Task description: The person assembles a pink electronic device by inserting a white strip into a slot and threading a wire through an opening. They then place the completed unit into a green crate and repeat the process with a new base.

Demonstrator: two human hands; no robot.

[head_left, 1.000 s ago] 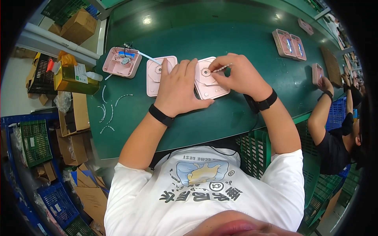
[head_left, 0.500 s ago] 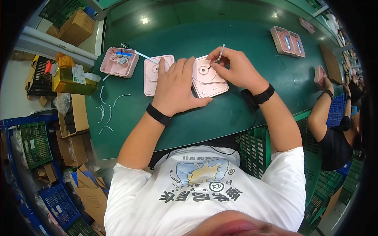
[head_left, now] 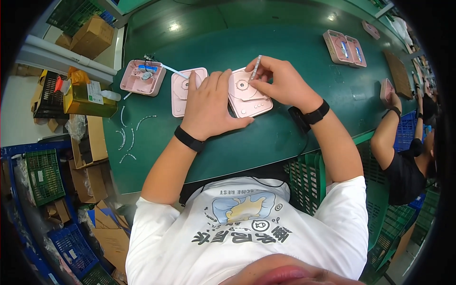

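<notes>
Two pink plastic panels lie side by side on the green table, each with a round recess and a hole at its centre. My left hand (head_left: 207,110) lies flat, fingers stretched, over the inner edges of the left panel (head_left: 179,103) and the right panel (head_left: 250,105). Above the right panel's recess, my right hand (head_left: 281,84) pinches a thin white LED-like strip (head_left: 258,65) between thumb and fingers. The strip stands tilted, its lower end close to the recess. Left of the panels sits an open pink box (head_left: 137,87) with a blue battery and wires inside.
Several curved white strips (head_left: 132,137) lie at the table's left. A yellow container (head_left: 84,98) stands beyond that edge. Two open pink boxes (head_left: 339,47) rest at the far right. Beside me, a person's hand (head_left: 394,99) holds a pink part. A black object (head_left: 299,118) lies by my right wrist.
The strip in my right hand has swung left, and its lower end now shows by the recess. My right fingers have shifted slightly left. My left hand stays across the panels.
</notes>
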